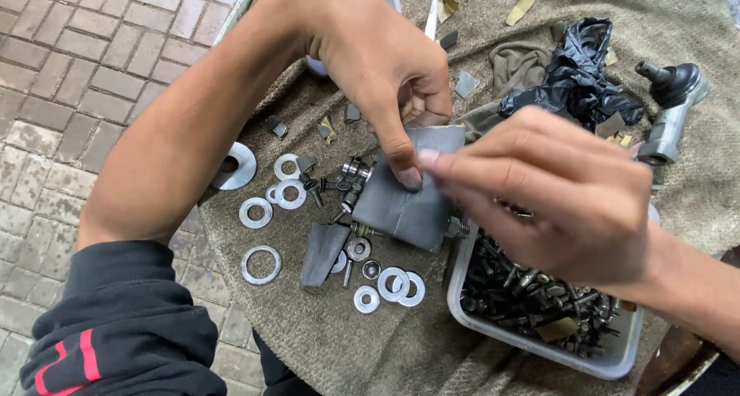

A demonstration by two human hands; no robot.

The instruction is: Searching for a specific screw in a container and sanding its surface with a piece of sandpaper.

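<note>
Both my hands hold a grey piece of sandpaper (405, 199) above a cloth-covered surface. My left hand (378, 60) pinches its upper edge, thumb pressed on the sheet. My right hand (551, 192) grips the right side with fingertips meeting the left thumb. Something small seems wrapped inside the sheet, but it is hidden. Below lie several steel washers (260, 263), small bolts (351, 181) and another grey sandpaper scrap (321, 251).
A white plastic tub (539, 342) full of dark screws and bolts sits under my right hand. A crumpled black plastic bag (574, 76) and a ball joint part (671, 95) lie at the back right. Brick paving (69, 80) is at the left.
</note>
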